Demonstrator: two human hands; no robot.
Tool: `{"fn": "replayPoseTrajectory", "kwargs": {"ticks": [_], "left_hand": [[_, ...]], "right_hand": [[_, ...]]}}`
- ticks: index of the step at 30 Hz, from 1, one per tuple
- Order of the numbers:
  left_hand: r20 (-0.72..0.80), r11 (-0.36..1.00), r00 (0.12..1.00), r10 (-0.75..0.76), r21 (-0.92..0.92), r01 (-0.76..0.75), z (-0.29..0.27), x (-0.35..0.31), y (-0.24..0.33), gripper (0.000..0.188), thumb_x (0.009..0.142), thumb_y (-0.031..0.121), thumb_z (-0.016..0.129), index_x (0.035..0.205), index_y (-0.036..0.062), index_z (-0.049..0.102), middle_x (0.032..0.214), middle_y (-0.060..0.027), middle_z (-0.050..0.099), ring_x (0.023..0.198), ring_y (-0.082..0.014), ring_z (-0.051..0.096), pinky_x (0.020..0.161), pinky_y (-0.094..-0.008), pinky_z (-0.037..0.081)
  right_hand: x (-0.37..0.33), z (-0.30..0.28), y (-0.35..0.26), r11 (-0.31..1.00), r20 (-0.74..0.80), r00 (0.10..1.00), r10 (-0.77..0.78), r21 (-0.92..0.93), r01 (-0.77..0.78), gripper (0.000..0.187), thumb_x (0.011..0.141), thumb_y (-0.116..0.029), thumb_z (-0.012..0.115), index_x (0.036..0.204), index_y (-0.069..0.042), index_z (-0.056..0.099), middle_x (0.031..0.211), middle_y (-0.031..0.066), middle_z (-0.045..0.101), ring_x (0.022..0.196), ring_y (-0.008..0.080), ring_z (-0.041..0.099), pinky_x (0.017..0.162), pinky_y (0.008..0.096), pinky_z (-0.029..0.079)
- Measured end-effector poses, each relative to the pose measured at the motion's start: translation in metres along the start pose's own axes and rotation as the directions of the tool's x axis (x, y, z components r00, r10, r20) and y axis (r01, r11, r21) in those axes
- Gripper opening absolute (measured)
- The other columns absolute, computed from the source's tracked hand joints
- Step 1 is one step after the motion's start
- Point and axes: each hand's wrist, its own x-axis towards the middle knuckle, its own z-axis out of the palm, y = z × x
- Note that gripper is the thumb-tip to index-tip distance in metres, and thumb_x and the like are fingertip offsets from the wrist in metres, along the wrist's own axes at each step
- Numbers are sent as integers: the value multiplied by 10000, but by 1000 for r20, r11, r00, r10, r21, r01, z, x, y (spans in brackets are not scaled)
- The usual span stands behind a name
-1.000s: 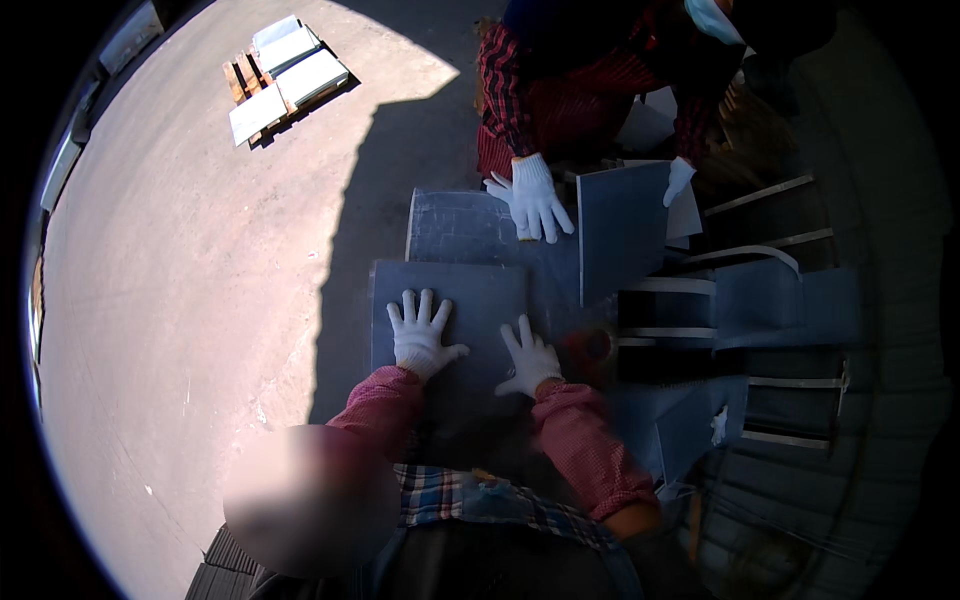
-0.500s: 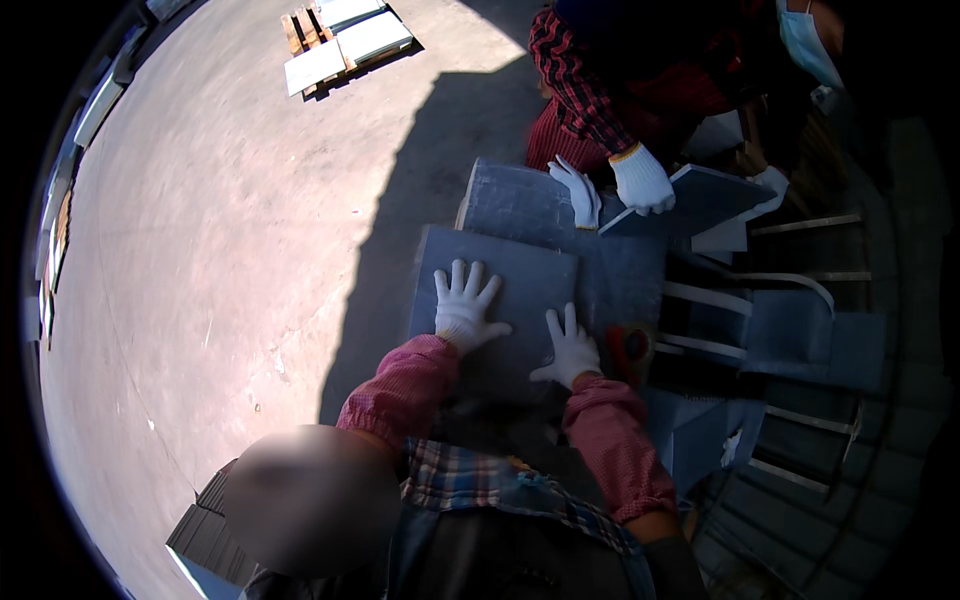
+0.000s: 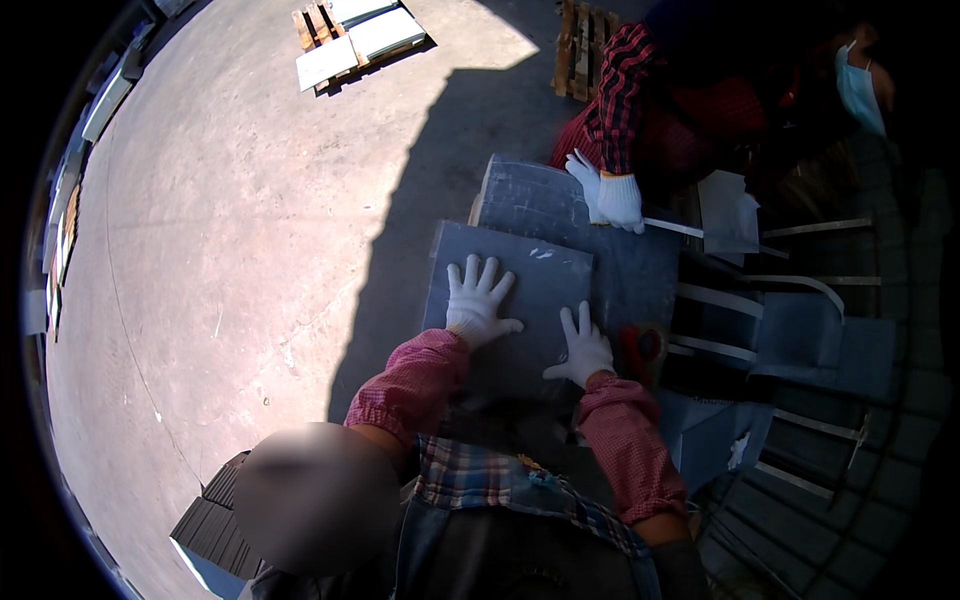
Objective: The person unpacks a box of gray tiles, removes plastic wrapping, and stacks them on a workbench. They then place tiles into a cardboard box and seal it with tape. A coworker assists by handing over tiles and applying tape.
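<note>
A dark grey square panel (image 3: 545, 300) lies flat in front of me on a grey work surface (image 3: 530, 190). My left hand (image 3: 480, 300), in a white knit glove, rests on it with fingers spread wide. Nearer its right edge, my right hand (image 3: 583, 348), gloved the same way, also lies on the panel with thumb and fingers apart. Neither hand grasps anything. Small pale marks (image 3: 541, 253) show on the panel's far part. Just right of my right hand is a red round object (image 3: 643, 347), possibly a tape roll.
Across the surface, a co-worker's gloved hand (image 3: 620, 203) is at a thin panel seen edge-on (image 3: 672, 228). Metal frames with grey panels (image 3: 795, 330) stand to the right. A pallet with pale sheets (image 3: 385, 35) lies far off; stacked dark strips (image 3: 215, 525) sit at lower left.
The co-worker's tilted panel has swung to edge-on, and the co-worker has shifted right. My hands stay spread on the panel; the whole view has moved slightly.
</note>
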Motion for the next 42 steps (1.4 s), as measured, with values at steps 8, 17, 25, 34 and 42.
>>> {"fn": "replayPoseTrajectory", "kwargs": {"ticks": [8,17,25,34,42], "left_hand": [[30,1000,999,-11,7,10,-3,1,2,976,760,712,730,1535,174,479,1622,-180,370,1526,-454,238,1193,-695,142],[46,1000,999,-10,13,9,-4,1,1,977,771,715,721,1546,179,464,1627,-179,362,1529,-454,233,1192,-707,138],[144,999,989,-26,37,21,-15,4,2,1011,782,728,704,1596,206,411,1661,-172,321,1545,-453,207,1200,-704,124],[123,975,992,32,215,-58,18,-22,-53,783,939,525,587,1601,158,386,1656,-177,340,1552,-438,220,1200,-711,155],[-68,952,972,-225,198,234,15,-51,-79,661,935,372,574,1538,141,429,1535,-123,469,1475,-346,370,1178,-598,259]], "right_hand": [[1,4,1,1000,-14,1000,-5,9,6,1376,640,-617,915,1684,-201,121,1736,204,18,1501,413,336,1138,513,402],[0,5,2,1000,-47,999,-27,15,27,1398,623,-606,926,1678,-157,127,1719,237,51,1477,436,357,1133,519,413],[0,4,4,999,-15,999,-28,29,29,1414,620,-617,914,1666,-92,119,1697,246,123,1471,464,338,1168,541,367],[1,30,20,987,-60,996,-72,141,80,1101,672,-662,857,1502,-56,464,1502,206,499,1397,409,437,1146,530,361],[-41,96,12,953,-418,894,159,301,-28,983,728,-566,863,1449,-14,486,1473,202,506,1325,415,473,1100,522,398]]}}
